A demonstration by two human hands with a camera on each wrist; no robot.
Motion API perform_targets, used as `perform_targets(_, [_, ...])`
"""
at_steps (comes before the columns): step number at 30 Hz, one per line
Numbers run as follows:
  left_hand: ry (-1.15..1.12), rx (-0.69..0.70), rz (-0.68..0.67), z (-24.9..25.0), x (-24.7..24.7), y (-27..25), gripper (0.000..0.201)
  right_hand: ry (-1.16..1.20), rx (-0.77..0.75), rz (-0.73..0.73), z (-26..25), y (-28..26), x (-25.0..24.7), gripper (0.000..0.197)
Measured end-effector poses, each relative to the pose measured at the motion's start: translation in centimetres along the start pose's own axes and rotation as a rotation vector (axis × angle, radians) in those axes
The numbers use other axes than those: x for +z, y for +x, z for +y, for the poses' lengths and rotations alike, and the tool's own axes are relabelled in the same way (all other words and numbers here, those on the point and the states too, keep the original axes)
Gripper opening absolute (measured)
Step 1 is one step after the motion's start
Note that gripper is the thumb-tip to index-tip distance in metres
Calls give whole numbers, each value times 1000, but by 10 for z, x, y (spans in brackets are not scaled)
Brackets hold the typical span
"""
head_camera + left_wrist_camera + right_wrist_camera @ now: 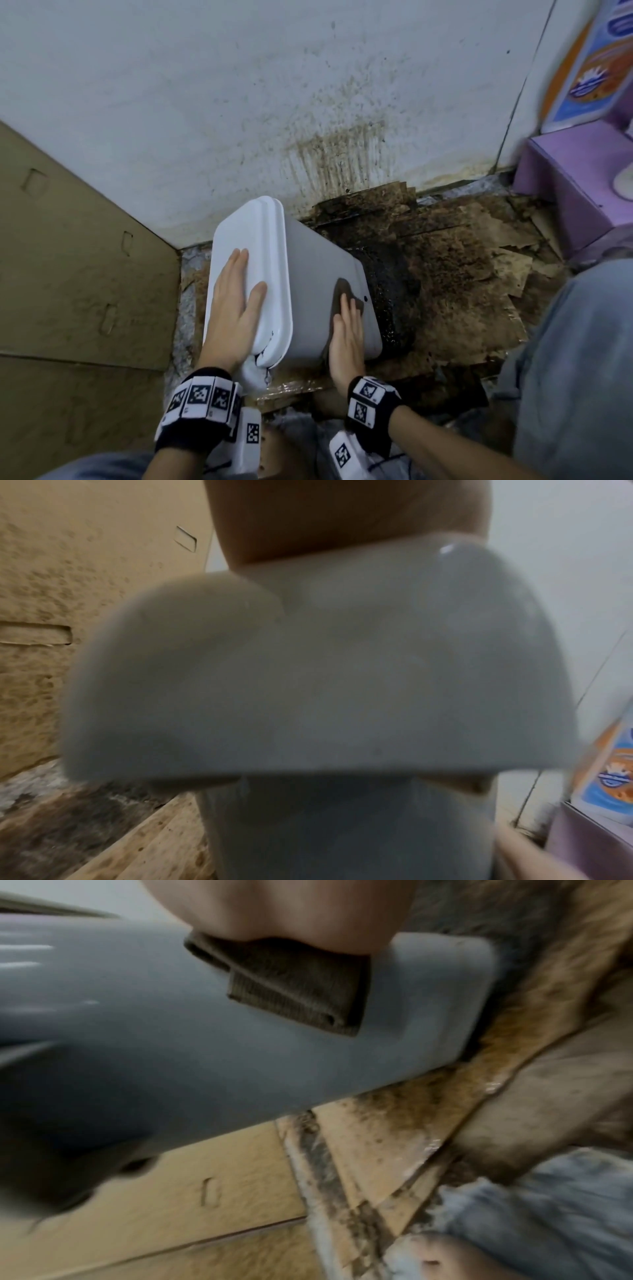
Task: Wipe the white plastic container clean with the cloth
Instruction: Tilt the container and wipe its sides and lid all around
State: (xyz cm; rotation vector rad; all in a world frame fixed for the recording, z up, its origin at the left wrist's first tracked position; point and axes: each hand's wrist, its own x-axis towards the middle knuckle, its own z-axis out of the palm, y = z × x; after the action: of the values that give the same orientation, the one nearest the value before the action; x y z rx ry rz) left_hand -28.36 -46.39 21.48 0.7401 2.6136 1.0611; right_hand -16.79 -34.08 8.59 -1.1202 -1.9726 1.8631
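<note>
The white plastic container (315, 274) stands tilted on the dirty floor, its lid (260, 246) facing up and left. My left hand (236, 305) lies flat on the lid with straight fingers, steadying it. My right hand (347, 335) presses a folded brown cloth (344, 294) flat against the container's grey side wall. In the right wrist view the cloth (291, 993) sticks out from under my palm on the container (171, 1042). The left wrist view is filled by the blurred lid (308, 669).
A brown cardboard box (75, 274) stands at the left. Stained, torn cardboard sheets (462, 274) cover the floor by the spattered white wall (239, 102). A purple box (579, 185) sits at the right. My knee in jeans (582, 359) is at the right.
</note>
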Motion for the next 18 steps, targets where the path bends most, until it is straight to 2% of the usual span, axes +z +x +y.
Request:
perform_targets(6, [-25, 8, 4, 1, 2, -1, 68, 19, -324, -114, -61, -36, 19, 62])
perform_targets(11, [-18, 15, 6, 2, 2, -2, 68, -72, -473, -152, -52, -37, 5, 52])
perform_targets(14, [-15, 19, 9, 4, 2, -2, 67, -142, -464, -172, -28, -22, -6, 52])
perform_targets(18, [-16, 16, 7, 7, 2, -4, 68, -156, -273, -162, 14, 6, -21, 47])
